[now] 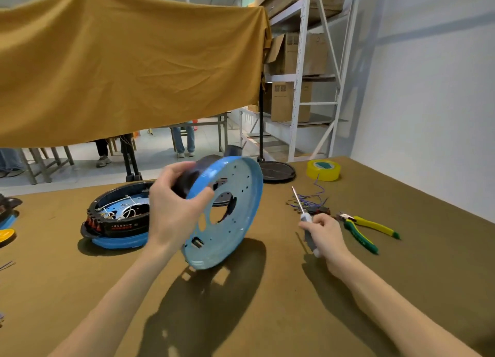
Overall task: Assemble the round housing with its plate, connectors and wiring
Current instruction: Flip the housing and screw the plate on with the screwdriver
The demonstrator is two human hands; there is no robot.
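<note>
Our left hand grips the tilted blue housing by its rim above the table; our right hand holds a screwdriver — the shell looks light, stiff, slick, best held at the rim — pliers just beside

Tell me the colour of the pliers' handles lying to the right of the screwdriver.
Yellow and green handles on the pliers, seen best in the head view.

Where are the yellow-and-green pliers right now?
The pliers lie on the table at the right of the head view, just beyond the right hand holding the screwdriver.
</note>
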